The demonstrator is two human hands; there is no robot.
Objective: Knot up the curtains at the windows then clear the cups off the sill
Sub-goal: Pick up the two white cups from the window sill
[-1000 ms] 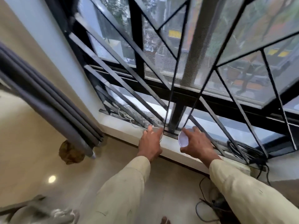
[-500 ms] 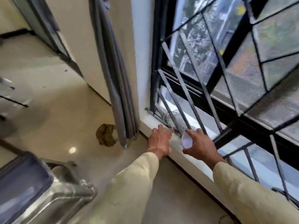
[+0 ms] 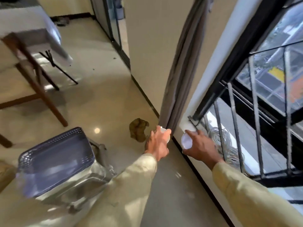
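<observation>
The left hand (image 3: 158, 145) curls its fingers round a small white cup (image 3: 166, 134), which is mostly hidden behind the knuckles. It holds the cup over the floor, at the foot of the hanging grey curtain (image 3: 177, 82). The right hand (image 3: 200, 149) grips a second white cup (image 3: 186, 141), tilted with its mouth towards the camera. Its index finger (image 3: 191, 132) stretches over the rim, the thumb (image 3: 186, 151) is under it, and the other fingers are loosely spread behind. This cup is near the left end of the window sill (image 3: 184, 124), in front of the black grille (image 3: 232, 102). A crumpled brown cloth (image 3: 138, 130) lies on the floor near the left hand.
</observation>
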